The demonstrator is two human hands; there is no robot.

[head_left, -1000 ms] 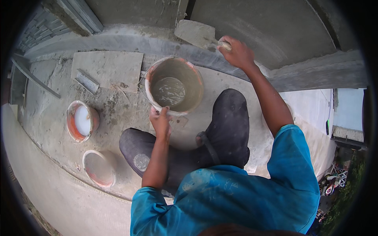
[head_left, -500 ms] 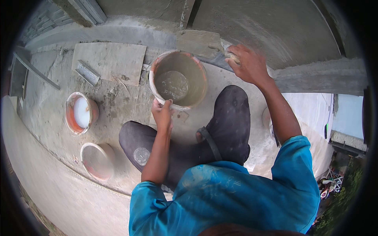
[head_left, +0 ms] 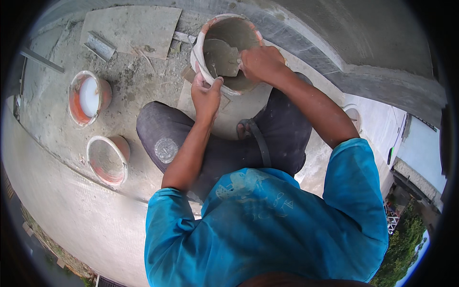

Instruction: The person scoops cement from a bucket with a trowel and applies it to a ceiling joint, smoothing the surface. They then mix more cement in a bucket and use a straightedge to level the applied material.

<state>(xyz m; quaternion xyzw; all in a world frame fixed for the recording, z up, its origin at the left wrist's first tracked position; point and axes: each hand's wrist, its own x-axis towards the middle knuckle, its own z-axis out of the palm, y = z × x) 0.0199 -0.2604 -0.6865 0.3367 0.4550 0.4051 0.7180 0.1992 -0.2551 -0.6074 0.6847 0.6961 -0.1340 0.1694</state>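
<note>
My left hand (head_left: 207, 97) grips the near rim of a mortar bucket (head_left: 195, 60), its thumb over the lip. The bucket has a whitish, mortar-crusted rim with orange patches and leans toward me in front of my knees. Wet grey mortar (head_left: 213, 51) lies inside it. My right hand (head_left: 262, 63) reaches over the bucket's right side, fingers closed round a trowel. The trowel's flat grey blade (head_left: 232, 63) is down in the mortar and hard to tell apart from it. My fingers hide most of the handle.
To the left stand an orange-lined bucket (head_left: 89, 98) with white contents and a whitish bucket (head_left: 109, 160). A flat board (head_left: 129, 28) with a metal channel piece (head_left: 99, 46) lies at the far left. A plastered wall (head_left: 344, 28) rises at the far right.
My right hand has come down from the wall, leftward into the bucket with the trowel. My left hand stays on the rim. The view has shifted, so the buckets sit higher.
</note>
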